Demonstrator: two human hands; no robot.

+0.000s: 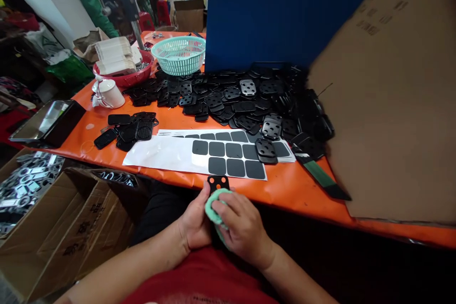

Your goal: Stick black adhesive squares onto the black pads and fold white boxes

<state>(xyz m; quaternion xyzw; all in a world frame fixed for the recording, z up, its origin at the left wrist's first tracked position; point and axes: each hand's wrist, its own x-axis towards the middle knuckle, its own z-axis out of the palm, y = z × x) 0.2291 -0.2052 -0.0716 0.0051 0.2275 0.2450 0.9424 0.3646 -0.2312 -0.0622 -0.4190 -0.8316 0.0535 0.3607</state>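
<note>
My left hand (196, 218) grips a small black plate with holes (218, 181) just off the table's front edge. My right hand (245, 228) is closed on a light green cloth (213, 204), pressed against the plate and covering its lower part. Right beyond my hands, a white sheet of dark square stickers (226, 167) lies on the orange table; its left part has bare backing. Another black plate with holes (266, 151) rests on the sheet's right end. Behind it spreads a large heap of similar black plates (221, 99).
A smaller group of black pieces (137, 129) lies at left, near a white mug (109, 94). Behind are a red basket (124, 78) and a mint basket (180, 54). Brown cardboard (388, 118) and a blue panel (270, 14) border the right and back. An open carton (71, 228) stands lower left.
</note>
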